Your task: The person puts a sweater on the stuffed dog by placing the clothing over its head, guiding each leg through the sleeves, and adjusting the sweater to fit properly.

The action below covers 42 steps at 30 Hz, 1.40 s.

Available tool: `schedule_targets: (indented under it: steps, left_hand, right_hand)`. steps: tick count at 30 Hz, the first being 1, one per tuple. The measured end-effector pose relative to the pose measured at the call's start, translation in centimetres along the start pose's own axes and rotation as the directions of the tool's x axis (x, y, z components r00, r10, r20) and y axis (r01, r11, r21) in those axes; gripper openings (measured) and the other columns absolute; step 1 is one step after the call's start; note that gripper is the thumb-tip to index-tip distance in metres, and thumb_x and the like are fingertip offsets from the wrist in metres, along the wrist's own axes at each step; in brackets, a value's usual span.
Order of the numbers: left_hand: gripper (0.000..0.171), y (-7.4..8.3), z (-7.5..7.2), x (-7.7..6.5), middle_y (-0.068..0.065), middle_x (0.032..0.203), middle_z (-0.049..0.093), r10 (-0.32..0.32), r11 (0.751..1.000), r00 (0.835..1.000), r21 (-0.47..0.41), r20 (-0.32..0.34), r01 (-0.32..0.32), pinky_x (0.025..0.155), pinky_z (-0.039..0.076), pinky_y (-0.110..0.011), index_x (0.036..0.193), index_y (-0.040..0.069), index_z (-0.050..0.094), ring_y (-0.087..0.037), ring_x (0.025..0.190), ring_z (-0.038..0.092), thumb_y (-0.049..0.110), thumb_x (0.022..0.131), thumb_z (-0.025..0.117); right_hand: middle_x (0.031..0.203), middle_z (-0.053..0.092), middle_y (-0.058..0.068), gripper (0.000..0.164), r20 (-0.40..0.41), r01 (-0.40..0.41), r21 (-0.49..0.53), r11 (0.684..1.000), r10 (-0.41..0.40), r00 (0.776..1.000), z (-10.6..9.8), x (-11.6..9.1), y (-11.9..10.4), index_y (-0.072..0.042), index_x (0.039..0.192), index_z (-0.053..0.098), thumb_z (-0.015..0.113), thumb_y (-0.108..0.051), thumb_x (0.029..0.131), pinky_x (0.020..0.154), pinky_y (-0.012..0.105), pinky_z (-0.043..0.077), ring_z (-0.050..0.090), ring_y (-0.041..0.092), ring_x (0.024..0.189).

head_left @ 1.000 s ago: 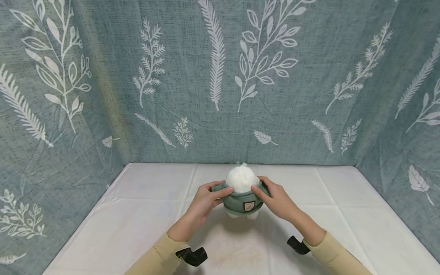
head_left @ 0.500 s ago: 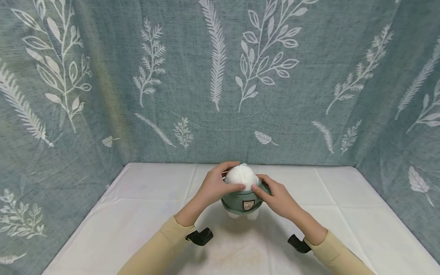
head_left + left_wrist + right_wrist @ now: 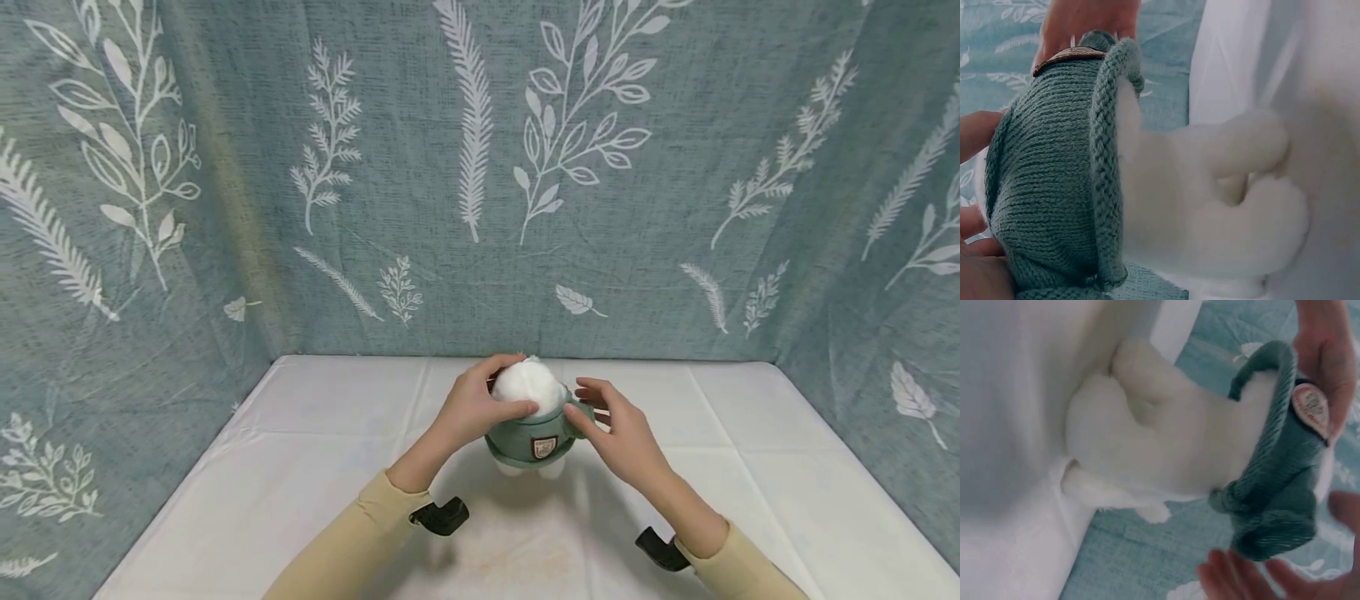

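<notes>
A white plush toy [image 3: 527,383] stands on its legs on the white cloth, its rounded back end of the head upward. Around its upper part sits a green knitted sweater [image 3: 525,440] with a small badge [image 3: 544,447]; the rolled hem shows in the left wrist view. My left hand [image 3: 474,403] grips the toy's top from the left, thumb in front, other fingers behind. To the right, my right hand [image 3: 621,432] has its fingers spread around the sweater's short sleeve [image 3: 1275,531], seemingly without gripping it. The toy's face is hidden.
White cloth [image 3: 337,442] covers the table. Green-blue curtains [image 3: 420,167] with white leaf prints hang behind it and at both sides. A black wrist camera [image 3: 441,517] is worn on the left arm, another black camera [image 3: 662,550] on the right.
My left hand has moved from the sweater's left side up and inward onto the white top. My right hand has loosened from the sweater's right edge and shifted slightly right.
</notes>
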<state>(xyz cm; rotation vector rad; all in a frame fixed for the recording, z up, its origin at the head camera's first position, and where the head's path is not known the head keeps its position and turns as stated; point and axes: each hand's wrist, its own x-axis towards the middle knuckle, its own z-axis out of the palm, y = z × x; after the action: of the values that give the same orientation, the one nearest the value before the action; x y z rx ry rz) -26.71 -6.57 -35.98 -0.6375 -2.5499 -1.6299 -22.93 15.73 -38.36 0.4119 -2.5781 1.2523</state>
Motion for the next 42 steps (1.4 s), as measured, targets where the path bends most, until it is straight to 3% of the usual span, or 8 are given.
schedule_targets:
  steps: [6, 8, 12, 16, 22, 30, 37, 42]
  left_hand:
    - [0.063, -0.1, -0.1, 0.0, -0.003, 0.133, 0.056, -0.003, 1.0, 1.0, -0.005, -0.007, 0.003, 0.087, 0.052, -0.045, 0.132, 0.02, 0.055, -0.025, 0.115, 0.058, 0.029, 0.075, 0.081]
    - [0.063, -0.1, -0.1, 0.0, -0.003, 0.133, 0.056, -0.008, 1.0, 1.0, -0.005, -0.009, 0.008, 0.088, 0.052, -0.045, 0.132, 0.02, 0.055, -0.025, 0.115, 0.058, 0.029, 0.075, 0.081]
    - [0.063, -0.3, -0.3, 0.0, -0.003, 0.133, 0.056, -0.011, 1.0, 1.0, 0.002, -0.021, 0.011, 0.087, 0.052, -0.045, 0.131, 0.021, 0.056, -0.024, 0.114, 0.059, 0.029, 0.075, 0.081]
    - [0.063, -0.4, -0.2, 0.0, -0.003, 0.132, 0.056, -0.006, 1.0, 1.0, 0.002, -0.023, 0.006, 0.086, 0.052, -0.045, 0.132, 0.019, 0.055, -0.025, 0.113, 0.059, 0.029, 0.075, 0.081]
    - [0.062, -0.3, 0.0, 0.0, -0.003, 0.13, 0.058, -0.017, 1.0, 1.0, 0.003, -0.021, 0.017, 0.086, 0.052, -0.044, 0.131, 0.02, 0.056, -0.024, 0.112, 0.059, 0.031, 0.075, 0.081]
    - [0.059, -0.2, 0.0, 0.0, -0.005, 0.117, 0.064, -0.042, 0.998, 0.999, 0.042, -0.025, 0.043, 0.08, 0.054, -0.04, 0.125, 0.017, 0.06, -0.023, 0.103, 0.062, 0.034, 0.073, 0.082]
    - [0.057, -0.2, 0.5, 0.3, -0.006, 0.115, 0.064, -0.054, 0.995, 0.998, 0.076, -0.036, 0.057, 0.077, 0.054, -0.039, 0.122, 0.014, 0.06, -0.023, 0.1, 0.063, 0.032, 0.073, 0.081]
    - [0.055, 0.0, 0.7, 0.5, -0.006, 0.113, 0.065, -0.045, 0.994, 0.998, 0.096, -0.045, 0.049, 0.074, 0.054, -0.037, 0.12, 0.011, 0.061, -0.023, 0.096, 0.063, 0.03, 0.072, 0.08]
  right_hand:
    - [0.108, 0.066, 0.005, 0.044, -0.12, -0.109, -0.031, 0.994, 0.105, 0.987, -1.1, -2.3, -0.2, -0.011, 0.117, 0.056, 0.061, -0.045, 0.09, 0.085, 0.034, 0.054, 0.063, 0.019, 0.101]
    - [0.098, 0.068, -0.001, 0.038, -0.103, -0.153, -0.045, 0.987, 0.148, 0.984, -1.2, -2.9, -0.3, -0.013, 0.108, 0.061, 0.062, -0.046, 0.089, 0.079, 0.028, 0.054, 0.064, 0.014, 0.092]
    - [0.086, 0.071, -0.004, 0.03, 0.017, -0.201, 0.006, 0.98, 0.201, 0.98, -0.6, -3.7, -0.5, -0.017, 0.096, 0.069, 0.065, -0.045, 0.087, 0.068, 0.022, 0.052, 0.067, 0.01, 0.08]
    - [0.084, 0.073, 0.002, 0.031, 0.101, -0.208, 0.135, 0.969, 0.195, 0.976, 0.6, -3.7, -0.8, -0.014, 0.095, 0.071, 0.068, -0.043, 0.085, 0.067, 0.025, 0.055, 0.07, 0.017, 0.077]
    - [0.078, 0.073, 0.004, 0.036, 0.071, -0.221, 0.248, 0.943, 0.21, 0.975, 1.9, -2.7, -1.5, -0.007, 0.09, 0.071, 0.071, -0.043, 0.082, 0.067, 0.031, 0.058, 0.071, 0.024, 0.075]
    - [0.075, 0.072, 0.009, 0.025, 0.041, -0.266, 0.306, 0.914, 0.266, 0.963, 2.4, -2.2, -2.0, -0.002, 0.086, 0.07, 0.072, -0.026, 0.084, 0.061, 0.028, 0.057, 0.071, 0.022, 0.069]
    - [0.074, 0.072, 0.01, 0.02, 0.065, -0.226, 0.361, 0.905, 0.217, 0.974, 2.3, -2.5, -2.0, 0.0, 0.083, 0.067, 0.071, -0.019, 0.086, 0.062, 0.029, 0.058, 0.07, 0.017, 0.067]
    - [0.073, 0.071, 0.01, 0.019, 0.079, -0.19, 0.348, 0.918, 0.173, 0.982, 2.4, -2.7, -1.8, -0.001, 0.08, 0.067, 0.071, -0.019, 0.086, 0.062, 0.033, 0.058, 0.07, 0.021, 0.066]
